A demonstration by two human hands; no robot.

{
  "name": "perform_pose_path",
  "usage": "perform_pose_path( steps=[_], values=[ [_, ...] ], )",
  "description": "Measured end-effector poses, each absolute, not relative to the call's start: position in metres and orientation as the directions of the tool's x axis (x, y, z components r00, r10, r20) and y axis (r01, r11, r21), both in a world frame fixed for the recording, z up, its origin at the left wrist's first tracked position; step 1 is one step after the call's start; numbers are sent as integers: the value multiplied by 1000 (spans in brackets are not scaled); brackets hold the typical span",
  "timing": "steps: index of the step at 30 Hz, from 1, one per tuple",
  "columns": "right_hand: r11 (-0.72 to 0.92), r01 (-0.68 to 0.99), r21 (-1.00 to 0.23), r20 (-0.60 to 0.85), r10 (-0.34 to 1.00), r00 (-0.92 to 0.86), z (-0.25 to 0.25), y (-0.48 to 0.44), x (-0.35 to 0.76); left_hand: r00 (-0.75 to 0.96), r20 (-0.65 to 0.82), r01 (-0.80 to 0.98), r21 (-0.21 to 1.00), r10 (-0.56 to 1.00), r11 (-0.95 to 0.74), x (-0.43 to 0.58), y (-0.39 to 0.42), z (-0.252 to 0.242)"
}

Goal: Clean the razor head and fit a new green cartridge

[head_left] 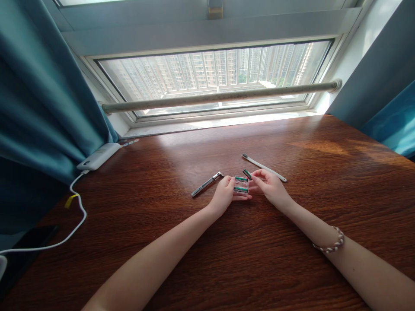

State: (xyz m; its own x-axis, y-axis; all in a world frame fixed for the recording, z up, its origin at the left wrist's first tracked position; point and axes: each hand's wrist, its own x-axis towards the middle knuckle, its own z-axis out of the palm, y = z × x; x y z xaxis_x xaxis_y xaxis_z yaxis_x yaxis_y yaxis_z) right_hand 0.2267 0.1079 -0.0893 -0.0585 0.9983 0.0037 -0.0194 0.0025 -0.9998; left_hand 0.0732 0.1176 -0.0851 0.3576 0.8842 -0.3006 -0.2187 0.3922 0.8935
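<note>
One razor cartridge (247, 174) — in right hand (271, 186)

Cartridge case (241, 184) between razor handle (206, 185) and toothbrush (264, 167)

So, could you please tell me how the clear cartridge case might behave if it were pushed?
The clear cartridge case is probably stiff, judging by its neat rectangular shape in the left hand. It may also be light for its size, given its see-through, plastic-looking walls.
</note>
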Motion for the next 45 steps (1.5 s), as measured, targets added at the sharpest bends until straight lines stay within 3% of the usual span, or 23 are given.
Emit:
perform_pose_path(
  steps=[3, 7, 13, 18, 25, 30, 35, 40, 45],
  values=[
    [53, 74, -996, 46, 996, -83, -90, 109, 227, 353, -325, -109, 917, 877, 384, 73, 117, -83],
    [56, 73, -996, 53, 998, -33, -95, 112, 231, 372, -314, -25, 937, 874, 347, 72, 116, -82],
    [61, 109, -992, 61, 998, -1, -98, 115, 233, 399, -248, -143, 934, 883, 327, 71, 119, -85],
    [82, 228, -970, 86, 996, 10, -96, 114, 232, 379, -276, -168, 918, 884, 359, 71, 120, -83],
    [96, 618, -781, 219, 967, 127, -94, 118, 250, 322, -273, -191, 919, 907, 345, 70, 119, -85],
    [108, 741, -663, 254, 964, 86, -98, 120, 255, 299, -278, -208, 915, 913, 346, 70, 121, -85],
    [161, 760, -629, 298, 953, 45, -91, 116, 249, 314, -259, -196, 924, 913, 329, 70, 120, -85],
    [395, 617, -681, 396, 907, -144, -78, 108, 237, 347, -227, -172, 939, 910, 299, 70, 119, -85],
    [435, 582, -686, 369, 899, -237, -80, 106, 233, 359, -217, -144, 948, 908, 284, 72, 117, -83]
  ],
)
